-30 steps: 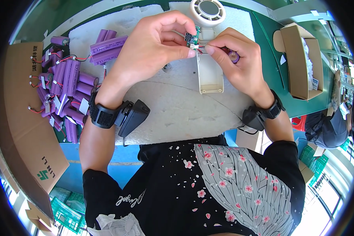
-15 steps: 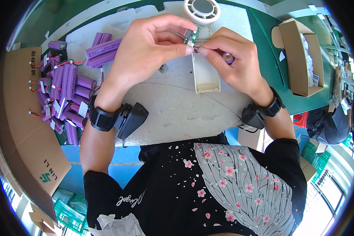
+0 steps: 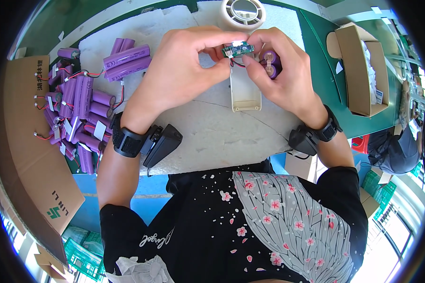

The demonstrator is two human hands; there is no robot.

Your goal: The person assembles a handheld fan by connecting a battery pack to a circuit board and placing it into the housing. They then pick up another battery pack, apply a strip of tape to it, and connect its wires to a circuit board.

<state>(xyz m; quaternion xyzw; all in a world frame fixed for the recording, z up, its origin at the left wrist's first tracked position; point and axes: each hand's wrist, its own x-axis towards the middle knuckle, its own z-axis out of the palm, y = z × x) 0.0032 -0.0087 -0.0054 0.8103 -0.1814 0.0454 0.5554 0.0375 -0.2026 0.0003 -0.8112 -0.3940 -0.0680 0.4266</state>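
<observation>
A small green circuit board is pinched by my left hand, whose fingers sit behind it. My right hand is curled around a battery pack of purple cells, with cell ends and a metal strip facing up. Its index fingertip meets the board's right end. Red and black wires run from a white connector at the board toward the right hand. Below both hands lies a cream plastic housing, its upper part hidden. Beyond them is a round, cream, spoked fan head.
Purple wired battery packs are heaped on the left, with several more purple cells closer in. A white foam sheet covers the green tabletop. An open cardboard box stands right; a larger carton flanks the left.
The circuit board has turned from upright to nearly level. My right hand has shifted up to the board, and the battery ends now show more. The fan head and housing have shifted slightly.
</observation>
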